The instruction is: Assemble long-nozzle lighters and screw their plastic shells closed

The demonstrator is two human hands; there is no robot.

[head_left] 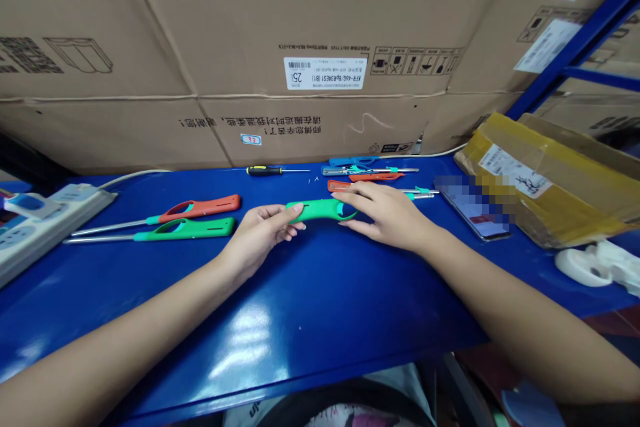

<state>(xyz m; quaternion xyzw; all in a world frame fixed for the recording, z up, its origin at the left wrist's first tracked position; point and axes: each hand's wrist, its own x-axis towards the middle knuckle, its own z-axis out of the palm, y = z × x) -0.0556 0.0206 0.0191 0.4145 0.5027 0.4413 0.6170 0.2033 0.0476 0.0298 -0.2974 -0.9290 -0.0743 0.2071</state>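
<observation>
A green lighter casing (321, 210), the handle of a long-necked lighter, is held level above the blue table. My left hand (265, 233) pinches its left end between thumb and fingers. The fingers of my right hand (387, 213) close round its right end, by the trigger loop. Just behind my right hand lie opened lighter parts: a red casing half (340, 185), a blue casing half with a metal tube (350, 171), and a red shell piece (377, 177). Left of my hands are a red lighter (215, 205) and a green lighter (203, 228) with long metal necks.
A black-and-yellow screwdriver (265, 171) lies at the back of the blue table (320, 320). A power strip (55, 220) sits at the left. To the right are a phone (470, 203), a yellow-taped carton (565, 173) and a white object (585, 265). A large cardboard box (220, 60) stands behind.
</observation>
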